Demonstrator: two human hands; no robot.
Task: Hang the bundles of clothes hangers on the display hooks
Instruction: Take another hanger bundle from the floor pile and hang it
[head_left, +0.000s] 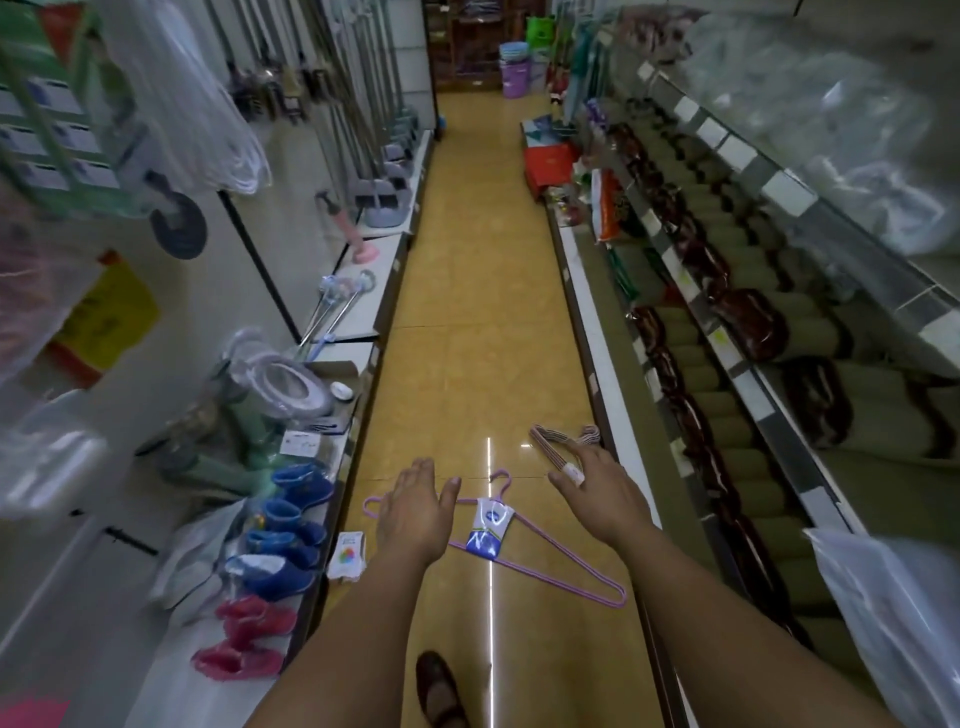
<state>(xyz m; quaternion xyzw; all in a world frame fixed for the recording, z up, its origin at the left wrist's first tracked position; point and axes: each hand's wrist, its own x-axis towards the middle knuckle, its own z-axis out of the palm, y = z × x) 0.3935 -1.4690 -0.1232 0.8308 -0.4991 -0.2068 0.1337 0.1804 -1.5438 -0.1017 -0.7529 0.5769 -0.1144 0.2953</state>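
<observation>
Both hands, left hand and right hand, reach with fingers spread and empty; the hanger bundle lies between them, long axis running 10 to 4 o'clock, left hand nearer.

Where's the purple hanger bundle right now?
In the head view, the purple hanger bundle lies on the aisle floor, low and central, between the open left hand and right hand.

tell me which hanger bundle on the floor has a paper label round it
The purple bundle, lying between the two hands, has a white and blue label wrapped round its middle. The striped bundle farther off, by the right hand, shows none.
</observation>
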